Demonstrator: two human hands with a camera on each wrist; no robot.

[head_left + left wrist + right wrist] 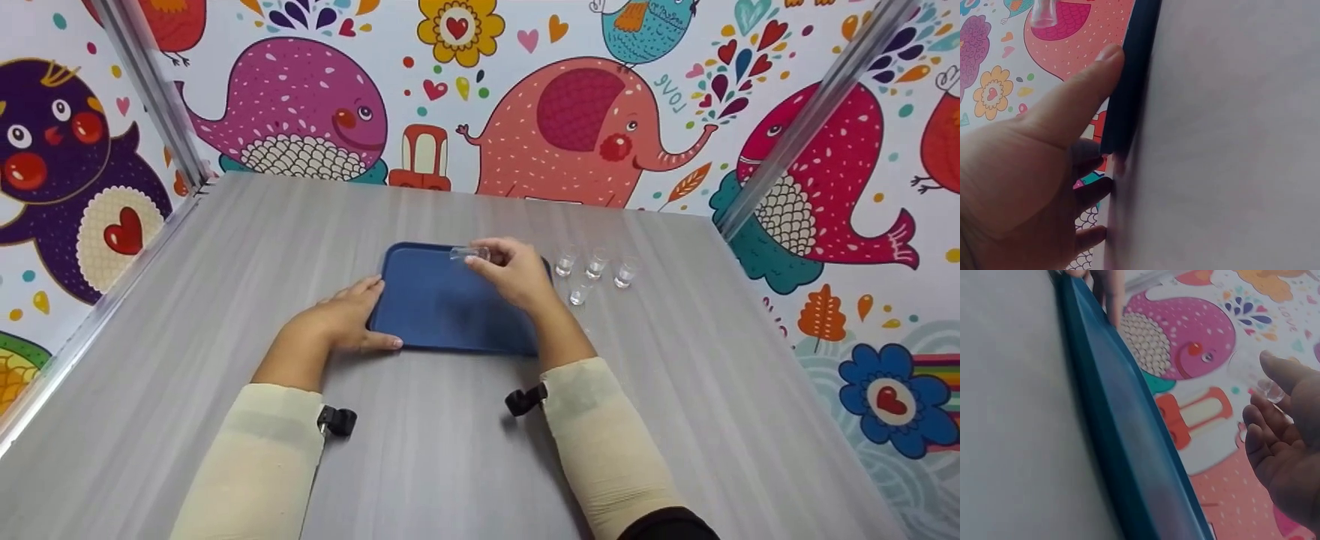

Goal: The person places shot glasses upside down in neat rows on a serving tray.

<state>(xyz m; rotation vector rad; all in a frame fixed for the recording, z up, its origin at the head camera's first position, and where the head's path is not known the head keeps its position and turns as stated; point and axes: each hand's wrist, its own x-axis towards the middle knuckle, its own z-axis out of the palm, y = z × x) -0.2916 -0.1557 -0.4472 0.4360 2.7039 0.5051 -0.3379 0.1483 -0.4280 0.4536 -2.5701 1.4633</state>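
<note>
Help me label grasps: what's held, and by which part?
The right hand holds a small, clear, cylindrical cup by its side, near one end; the left hand touches a blue rectangular tray.

1. The person is wearing a cream left sleeve [244,465] and a cream right sleeve [615,450].
2. Near the wrist, each sleeve is showing a grey-green band, as if something darker is peeking through thin cloth.
3. The right sleeve is making little wrinkles lower down, and black cloth [667,526] is covering the arm below it.
4. A small black gadget [337,421] is sticking out from the left cuff, with a tiny shiny bit showing.
5. Another black gadget [525,400], with a chunky end, is sticking out from the right cuff.
</note>
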